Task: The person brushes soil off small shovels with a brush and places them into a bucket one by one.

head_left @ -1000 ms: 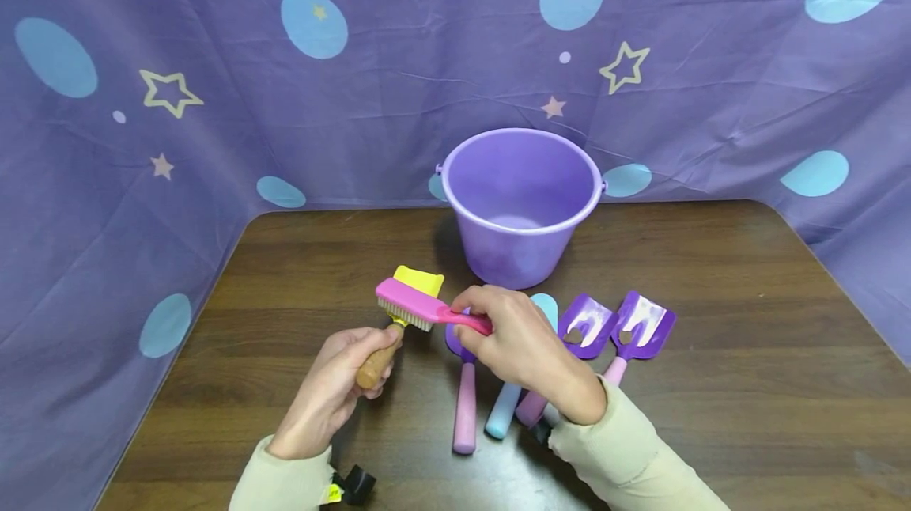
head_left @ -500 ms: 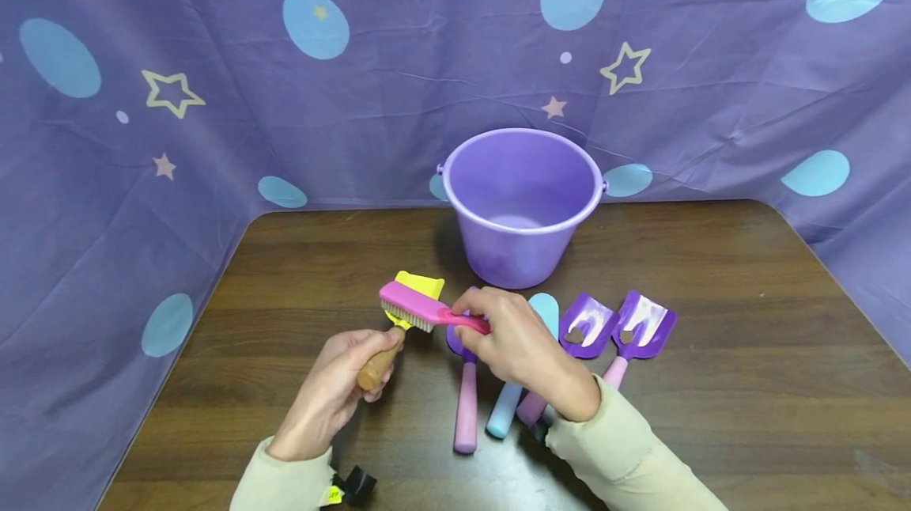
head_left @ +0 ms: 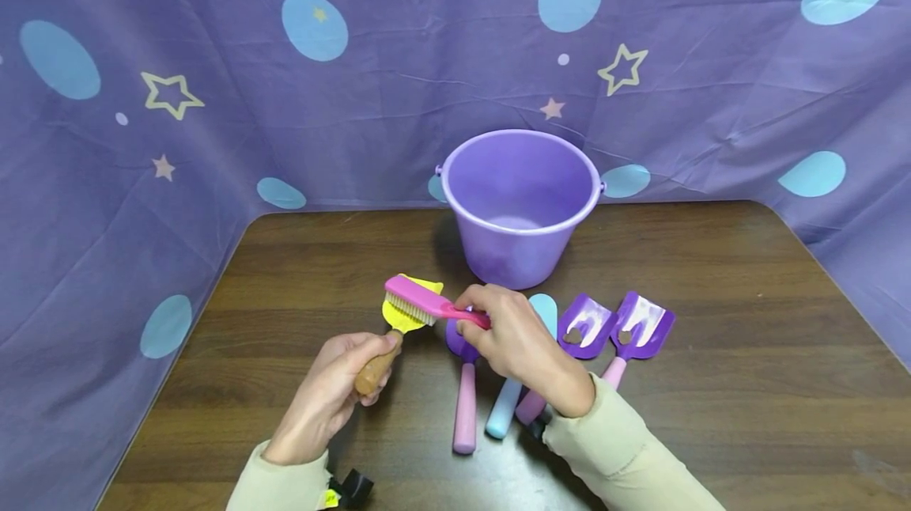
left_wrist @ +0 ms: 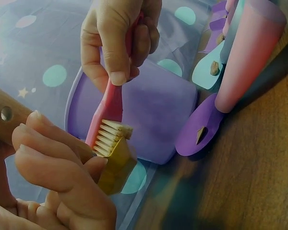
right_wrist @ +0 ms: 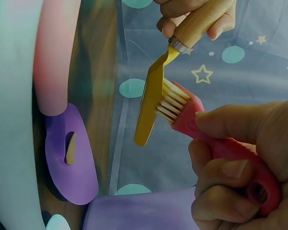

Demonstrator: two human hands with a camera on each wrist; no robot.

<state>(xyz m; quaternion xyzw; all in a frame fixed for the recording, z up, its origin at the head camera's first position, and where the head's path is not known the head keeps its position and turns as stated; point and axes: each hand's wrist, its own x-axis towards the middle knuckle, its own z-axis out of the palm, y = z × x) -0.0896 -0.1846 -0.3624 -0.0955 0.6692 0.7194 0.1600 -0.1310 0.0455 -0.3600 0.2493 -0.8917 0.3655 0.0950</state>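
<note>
In the head view, my left hand grips the wooden handle of a small yellow hand shovel, its blade raised above the table. My right hand holds a pink brush by its handle. The brush lies across the blade and hides part of it. In the right wrist view, the pale bristles press against the face of the yellow blade. The left wrist view shows the same contact, with the left fingers curled near the handle.
Behind the hands stands a purple bucket. Nearer lie a purple shovel with a pink handle, a light blue one, and two purple shovels farther right. Small brown bits sit on some blades. A purple patterned cloth hangs behind.
The brush head has shifted slightly to the right over the blade. More of the blade's yellow base now shows beneath it. Both hands keep their holds.
</note>
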